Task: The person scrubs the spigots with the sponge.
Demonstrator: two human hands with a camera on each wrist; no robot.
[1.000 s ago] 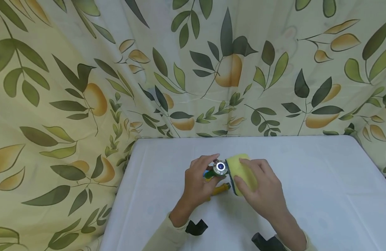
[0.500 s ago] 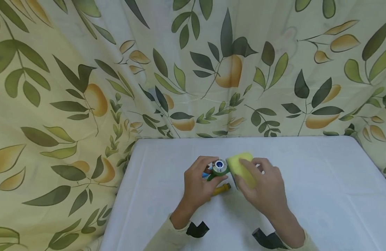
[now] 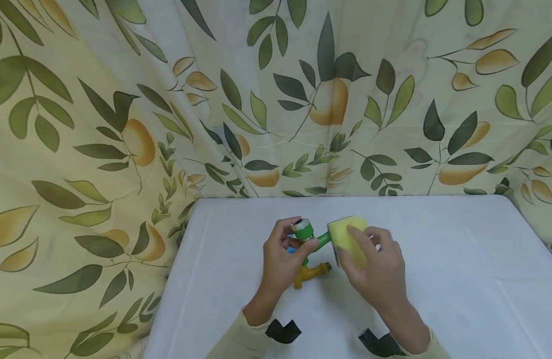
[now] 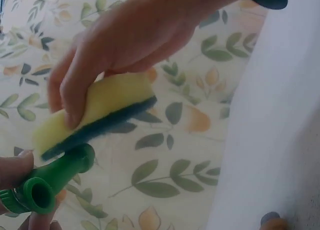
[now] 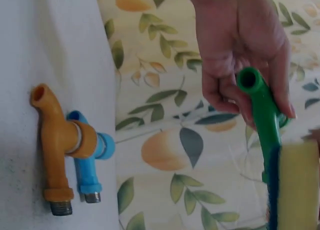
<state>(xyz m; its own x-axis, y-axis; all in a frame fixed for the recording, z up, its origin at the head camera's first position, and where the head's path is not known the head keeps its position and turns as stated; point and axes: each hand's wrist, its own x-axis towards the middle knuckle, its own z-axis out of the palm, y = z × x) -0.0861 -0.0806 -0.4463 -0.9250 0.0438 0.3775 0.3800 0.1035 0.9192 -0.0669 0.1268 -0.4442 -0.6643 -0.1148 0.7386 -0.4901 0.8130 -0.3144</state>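
My left hand (image 3: 278, 262) holds a green plastic tap (image 3: 323, 242) above the table, with its fingers and thumb around the knob end. The tap's round silver-topped knob (image 3: 303, 229) shows between finger and thumb. In my right hand (image 3: 378, 264) is a yellow sponge (image 3: 342, 234), pinched between thumb and fingers. Seen from the left wrist, the sponge's dark scouring side (image 4: 107, 125) lies against one end of the green tap (image 4: 60, 172). From the right wrist, the tap's open spout (image 5: 248, 80) points away from the sponge (image 5: 297, 190).
An orange-yellow tap (image 3: 309, 274) lies on the white tabletop (image 3: 460, 279) just below my left hand. Beside it lies a blue tap (image 5: 87, 172), mostly hidden in the head view. Leaf-patterned curtain cloth (image 3: 370, 149) hangs behind the table.
The green tap has turned in my left hand: its knob top faced the camera and now tilts away up-left, showing the green body. The sponge has tilted and stays at the tap's end.
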